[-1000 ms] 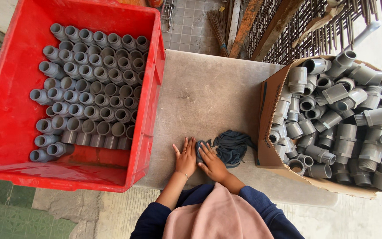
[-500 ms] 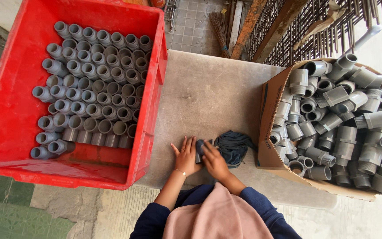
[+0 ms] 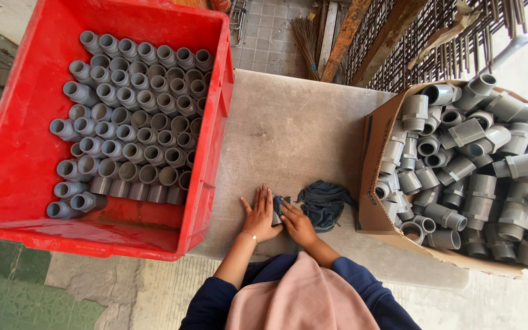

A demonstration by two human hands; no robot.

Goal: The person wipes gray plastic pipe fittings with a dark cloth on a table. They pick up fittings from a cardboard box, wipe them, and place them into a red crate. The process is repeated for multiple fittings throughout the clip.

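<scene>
Grey tabletop [image 3: 288,122]: both hands' fingers [image 3: 263,201] pinch an upright, cloth-wrapped fitting [image 3: 277,209].

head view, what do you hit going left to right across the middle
red crate of grey pipe fittings → bare table → left hand → small grey piece between the hands → right hand → dark cloth → cardboard box of larger grey fittings
</scene>
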